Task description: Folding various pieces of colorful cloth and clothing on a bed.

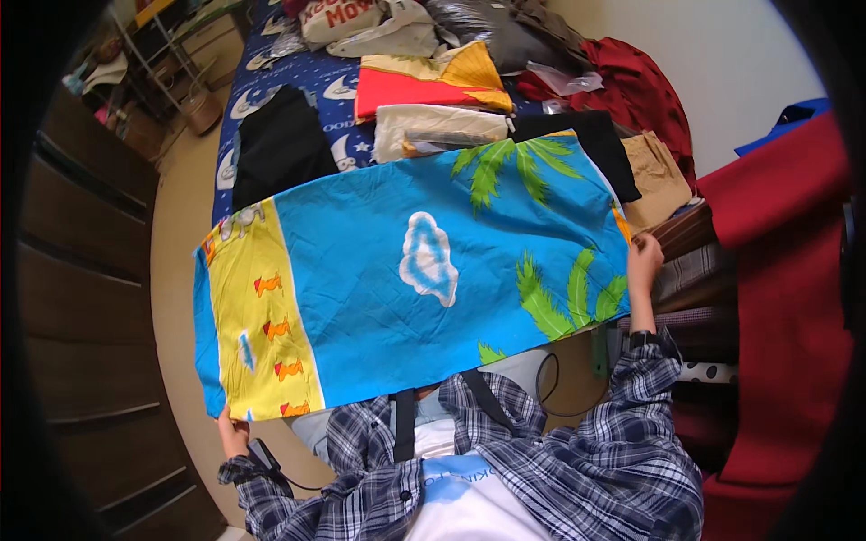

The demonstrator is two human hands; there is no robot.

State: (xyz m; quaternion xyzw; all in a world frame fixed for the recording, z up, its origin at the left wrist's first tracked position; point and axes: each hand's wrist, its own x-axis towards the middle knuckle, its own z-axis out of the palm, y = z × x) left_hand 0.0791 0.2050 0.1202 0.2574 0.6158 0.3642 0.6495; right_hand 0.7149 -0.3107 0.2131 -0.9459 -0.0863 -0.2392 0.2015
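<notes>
A printed cotton cloth, folded into a long rectangle, is stretched out in front of my body. It is mostly blue, with green palm leaves, a white cloud shape and a yellow band of small orange figures. My left hand pinches its near left corner, the thumb on top. At the opposite end, my right hand grips the edge beside a patch of orange. The cloth's far edge overlaps the bed, and its near edge hangs over my lap. Fingers under the fabric are hidden.
Behind the cloth, a bed with a blue moon-print sheet bears folded black fabric, a red-and-yellow cloth, cream fabric and plastic bags. Dark drawers stand at left. Red fabric hangs at right.
</notes>
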